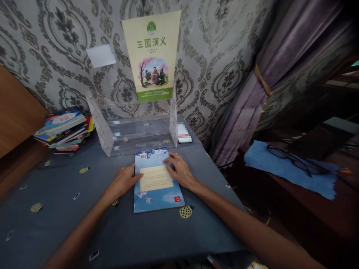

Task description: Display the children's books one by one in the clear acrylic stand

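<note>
1. Held by both side edges, a blue paperback (157,179) lies back cover up on a pineapple-print tablecloth (67,220), directly before a clear rack. Left hand (122,181) closes on its left edge, thumb over the cover; right hand (181,170) closes on its far right edge. Whether fingertips reach underneath cannot be told.
2. At far left, a loose stack of books (68,129) sits beside a brown wooden panel (19,108).
3. Right of the stack stands the clear rack (101,127), with a white card (101,56) above its left end.
4. Above the rack's right half, a cream-and-green 三国演义 book (154,48) stands upright against patterned wallpaper (224,48).
5. Just beside the rack's right panel lies a pixelated white-and-red item (184,134).
6. Farther right, a gold tieback (263,80) gathers a purple curtain (244,101).
7. At far right, dark-framed eyeglasses (290,160) rest on a blue cloth (258,158).
</note>
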{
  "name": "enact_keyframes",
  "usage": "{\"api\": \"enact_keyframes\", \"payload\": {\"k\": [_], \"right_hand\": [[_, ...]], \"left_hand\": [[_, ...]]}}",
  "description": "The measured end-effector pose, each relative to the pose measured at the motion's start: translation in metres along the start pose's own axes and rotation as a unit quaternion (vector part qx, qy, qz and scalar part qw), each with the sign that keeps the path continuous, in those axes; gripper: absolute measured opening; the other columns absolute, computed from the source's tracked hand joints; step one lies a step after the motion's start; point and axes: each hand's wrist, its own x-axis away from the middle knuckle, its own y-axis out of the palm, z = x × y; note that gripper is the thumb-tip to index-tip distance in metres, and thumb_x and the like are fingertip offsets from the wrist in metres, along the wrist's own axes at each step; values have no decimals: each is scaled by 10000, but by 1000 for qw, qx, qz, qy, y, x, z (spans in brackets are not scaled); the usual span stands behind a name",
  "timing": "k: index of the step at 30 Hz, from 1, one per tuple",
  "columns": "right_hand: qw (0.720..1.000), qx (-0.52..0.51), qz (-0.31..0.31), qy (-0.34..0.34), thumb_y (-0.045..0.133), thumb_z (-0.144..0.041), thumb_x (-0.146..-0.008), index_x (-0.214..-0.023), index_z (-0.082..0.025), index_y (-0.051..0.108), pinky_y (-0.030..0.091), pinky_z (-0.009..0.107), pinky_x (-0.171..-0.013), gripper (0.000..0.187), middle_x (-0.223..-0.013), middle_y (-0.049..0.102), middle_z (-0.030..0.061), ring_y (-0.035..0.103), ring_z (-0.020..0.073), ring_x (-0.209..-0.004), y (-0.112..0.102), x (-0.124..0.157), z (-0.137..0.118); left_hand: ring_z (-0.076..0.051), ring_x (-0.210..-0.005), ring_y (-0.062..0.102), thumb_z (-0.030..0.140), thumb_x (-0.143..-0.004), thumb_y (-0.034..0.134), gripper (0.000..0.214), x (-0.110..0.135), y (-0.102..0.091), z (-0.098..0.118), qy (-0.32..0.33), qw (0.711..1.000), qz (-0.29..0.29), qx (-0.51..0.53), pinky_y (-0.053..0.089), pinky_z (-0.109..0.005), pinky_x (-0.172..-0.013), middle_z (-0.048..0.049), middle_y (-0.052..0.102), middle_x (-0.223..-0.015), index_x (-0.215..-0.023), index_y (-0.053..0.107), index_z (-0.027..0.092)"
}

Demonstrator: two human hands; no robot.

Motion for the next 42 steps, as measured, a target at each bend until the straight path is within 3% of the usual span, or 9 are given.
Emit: {"api": "enact_keyframes", "payload": {"k": [6,12,18,28,31,36,42], "right_hand": [[1000,-8,11,-9,512,-174,-908,-1102,-200,667,456,486,-1048,250,-1316,564,135,530,284,-1232,3,1,1],[996,75,-10,-53,494,-161,-934,-1093,-162,669,428,570,-1043,236,-1380,541,190,484,343,-1276,-1,-7,-14],[983,78,-82,-147,510,-162,-950,-1155,-171,645,418,510,-1101,245,-1354,586,158,503,279,-1309,6,-28,-34],[980,65,-99,-162,525,-177,-945,-1235,-89,605,404,481,-1146,313,-1335,597,211,491,288,-1353,39,-47,-42],[981,68,-92,-158,534,-187,-943,-1277,-112,583,414,486,-1139,346,-1359,590,195,495,286,-1354,41,-48,-40],[979,89,-107,-150,522,-194,-958,-1305,-23,558,397,498,-1143,388,-1365,573,257,475,321,-1370,39,-50,-42],[979,110,-106,-133,545,-255,-967,-1336,-57,553,385,489,-1152,419,-1418,548,239,465,305,-1388,39,-50,-40]], "left_hand": [[-296,-1009,643,360,-985,419,296,-9,-4,7,-17,988,89,-125,477,-375,-788,-141,665,-1132,-1140,594,179],[-270,-1165,557,245,-986,406,292,-36,16,-3,91,976,184,-78,465,-403,-983,-129,608,-1235,-1194,592,159],[-259,-1187,558,241,-985,407,318,-48,38,-19,126,956,264,-17,449,-443,-1049,-125,620,-1257,-1219,612,177],[-258,-1176,573,252,-999,407,302,-54,52,-19,113,947,299,-43,458,-440,-1040,-131,627,-1256,-1203,619,187],[-258,-1177,570,277,-1001,416,302,-54,54,-17,111,946,298,-57,457,-438,-1045,-131,630,-1260,-1203,619,180],[-261,-1182,573,300,-1000,428,309,-53,53,-15,110,947,298,-56,463,-429,-1040,-135,627,-1271,-1207,618,170],[-261,-1205,577,301,-989,450,319,-54,55,-18,109,949,294,-37,464,-426,-1049,-137,615,-1298,-1235,610,176]]}}
